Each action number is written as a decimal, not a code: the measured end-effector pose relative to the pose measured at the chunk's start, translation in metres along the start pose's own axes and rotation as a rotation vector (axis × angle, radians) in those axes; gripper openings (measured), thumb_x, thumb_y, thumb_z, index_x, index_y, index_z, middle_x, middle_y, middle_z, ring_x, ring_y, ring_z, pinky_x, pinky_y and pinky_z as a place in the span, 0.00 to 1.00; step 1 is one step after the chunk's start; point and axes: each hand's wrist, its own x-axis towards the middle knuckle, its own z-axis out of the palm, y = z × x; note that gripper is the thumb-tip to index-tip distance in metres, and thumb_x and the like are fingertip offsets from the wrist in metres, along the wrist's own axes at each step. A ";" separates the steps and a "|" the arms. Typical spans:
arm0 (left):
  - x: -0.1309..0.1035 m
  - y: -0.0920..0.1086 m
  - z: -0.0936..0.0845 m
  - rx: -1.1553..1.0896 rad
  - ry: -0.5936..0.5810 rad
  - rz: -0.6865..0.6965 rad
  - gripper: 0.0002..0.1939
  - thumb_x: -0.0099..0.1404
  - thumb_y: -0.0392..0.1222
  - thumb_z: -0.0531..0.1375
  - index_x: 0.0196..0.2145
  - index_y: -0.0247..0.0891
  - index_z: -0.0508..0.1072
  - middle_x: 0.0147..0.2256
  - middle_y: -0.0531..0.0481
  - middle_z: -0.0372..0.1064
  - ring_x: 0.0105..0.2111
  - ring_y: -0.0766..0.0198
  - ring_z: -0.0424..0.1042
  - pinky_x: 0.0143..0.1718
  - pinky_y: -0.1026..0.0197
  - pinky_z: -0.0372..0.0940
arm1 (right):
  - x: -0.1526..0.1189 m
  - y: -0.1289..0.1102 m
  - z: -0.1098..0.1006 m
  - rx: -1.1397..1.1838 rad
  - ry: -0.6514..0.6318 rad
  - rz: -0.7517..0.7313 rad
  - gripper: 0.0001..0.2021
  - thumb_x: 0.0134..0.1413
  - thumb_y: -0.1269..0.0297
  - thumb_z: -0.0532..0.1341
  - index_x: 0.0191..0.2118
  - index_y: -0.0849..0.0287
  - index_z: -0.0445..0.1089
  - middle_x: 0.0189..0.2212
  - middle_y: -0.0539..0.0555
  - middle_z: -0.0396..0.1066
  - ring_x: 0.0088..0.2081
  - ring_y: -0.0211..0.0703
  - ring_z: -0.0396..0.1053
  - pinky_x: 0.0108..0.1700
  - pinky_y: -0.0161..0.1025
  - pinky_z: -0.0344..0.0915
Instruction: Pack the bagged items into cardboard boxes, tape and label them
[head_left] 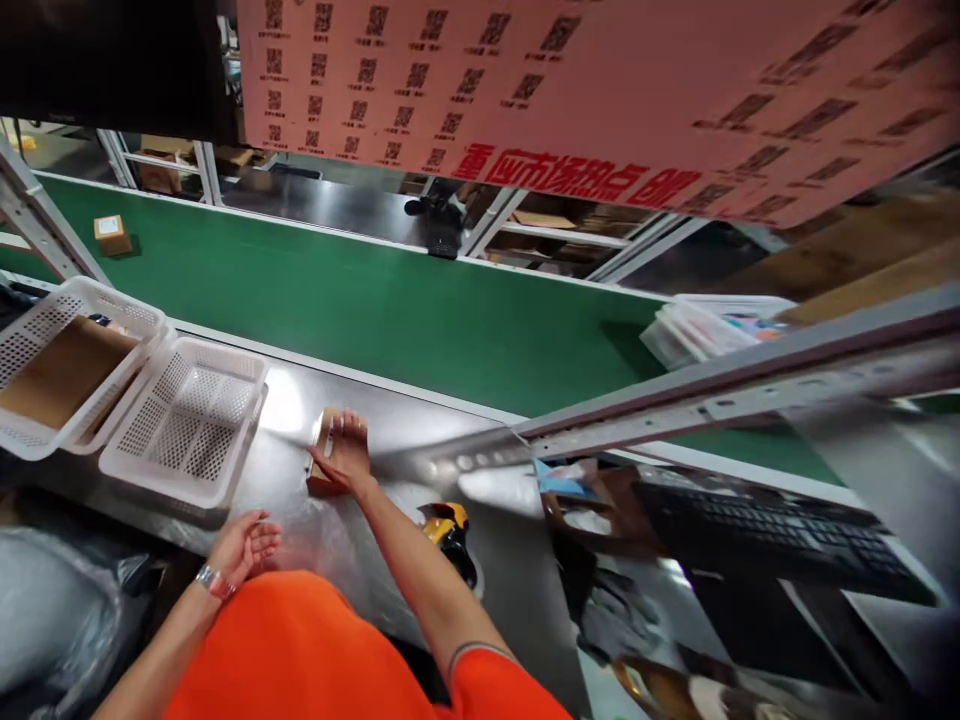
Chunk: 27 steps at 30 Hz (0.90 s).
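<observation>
My right hand lies flat on top of a small brown cardboard box with a white label, on the steel worktable; the fingers press on the box. My left hand hovers near the table's front edge, palm up, fingers loosely curled, holding nothing. A watch sits on that wrist. I wear an orange shirt.
Two white perforated baskets stand at the left: an empty one and one with brown cardboard in it. A yellow-black scanner lies right of my arm. Behind runs a green conveyor belt carrying a small box. A black keyboard sits at right.
</observation>
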 end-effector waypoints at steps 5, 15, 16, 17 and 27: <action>-0.019 -0.023 0.017 -0.004 0.114 0.042 0.06 0.82 0.36 0.58 0.45 0.35 0.74 0.30 0.44 0.83 0.25 0.61 0.83 0.30 0.64 0.75 | 0.008 -0.010 0.008 -0.037 0.011 -0.048 0.46 0.67 0.58 0.62 0.83 0.70 0.48 0.85 0.76 0.43 0.85 0.75 0.36 0.82 0.68 0.33; -0.036 -0.072 0.013 -0.104 0.196 0.090 0.02 0.78 0.34 0.63 0.45 0.36 0.77 0.32 0.43 0.83 0.27 0.58 0.84 0.31 0.62 0.77 | 0.000 0.012 0.007 0.109 0.033 0.007 0.39 0.79 0.47 0.52 0.83 0.65 0.51 0.85 0.74 0.42 0.85 0.74 0.36 0.81 0.77 0.34; -0.038 -0.075 0.013 -0.114 0.208 0.089 0.02 0.78 0.34 0.63 0.44 0.35 0.77 0.32 0.43 0.83 0.27 0.58 0.84 0.31 0.62 0.77 | -0.001 0.021 0.006 0.136 0.031 0.037 0.40 0.79 0.45 0.52 0.84 0.65 0.50 0.85 0.74 0.41 0.85 0.75 0.35 0.81 0.78 0.36; -0.039 -0.078 0.013 -0.122 0.212 0.091 0.02 0.78 0.34 0.63 0.44 0.36 0.77 0.32 0.43 0.83 0.26 0.58 0.84 0.30 0.62 0.76 | -0.002 0.029 0.006 0.174 0.034 0.059 0.41 0.79 0.45 0.52 0.84 0.65 0.50 0.86 0.74 0.40 0.86 0.75 0.35 0.81 0.77 0.38; -0.036 -0.093 0.029 -0.094 0.180 0.120 0.02 0.79 0.35 0.63 0.48 0.34 0.75 0.30 0.44 0.83 0.24 0.58 0.83 0.27 0.63 0.75 | 0.000 0.045 0.005 0.664 0.145 0.052 0.35 0.71 0.49 0.63 0.74 0.66 0.66 0.79 0.71 0.61 0.83 0.68 0.47 0.80 0.57 0.55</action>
